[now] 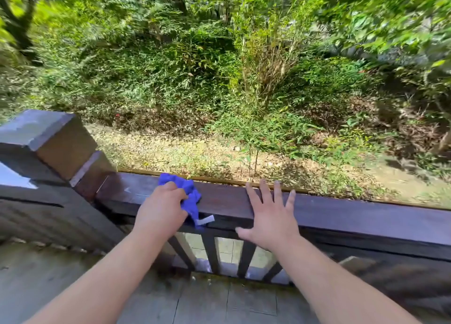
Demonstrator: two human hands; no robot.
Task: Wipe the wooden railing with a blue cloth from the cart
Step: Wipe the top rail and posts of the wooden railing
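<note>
Left hand [162,207]: you are clenching the blue cloth [189,193], which is bunching out at its 1 o'clock.
Right hand [268,215]: you are resting it, fingers spread, on the wooden railing [341,216].

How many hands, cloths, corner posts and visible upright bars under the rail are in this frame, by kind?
Hands: 2, left hand gripping the cloth, right hand spread flat on the rail
Blue cloth: 1
Corner post: 1
Upright bars visible under the rail: 4
Total: 8
</note>
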